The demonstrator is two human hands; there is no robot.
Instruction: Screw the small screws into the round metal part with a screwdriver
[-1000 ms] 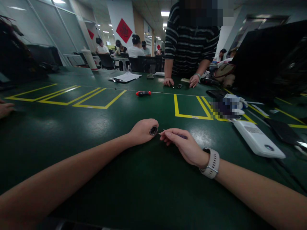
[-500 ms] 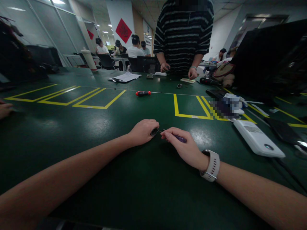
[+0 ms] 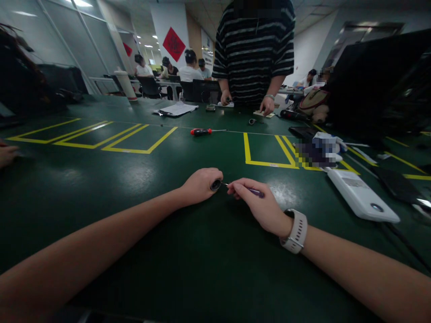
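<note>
Near the middle of the green table (image 3: 161,269), my left hand (image 3: 200,185) is closed around a small dark cylindrical part (image 3: 216,185) with a ring-shaped open end. That end faces right; the rest is hidden by my fingers. In my right hand (image 3: 257,204) is a slim screwdriver (image 3: 256,192) with a purple handle, pinched between thumb and fingers. Its thin shaft points left at the open end of the part. Whether the tip touches the part is too small to tell. A pale watch band (image 3: 296,232) circles my right wrist.
A red-and-black screwdriver (image 3: 201,131) lies beyond my hands. White power bank-like device (image 3: 363,195) sits at right. Papers on a clipboard (image 3: 178,108) lie farther back. Across the table stands a person in a striped shirt (image 3: 254,54), one hand at a flat pale piece (image 3: 263,114). Another person's hand (image 3: 7,154) shows at left.
My left hand stays nearly still, the part's open end turning slightly. My right hand with the screwdriver shifts a little. The person opposite has stood straighter and moved both hands.
</note>
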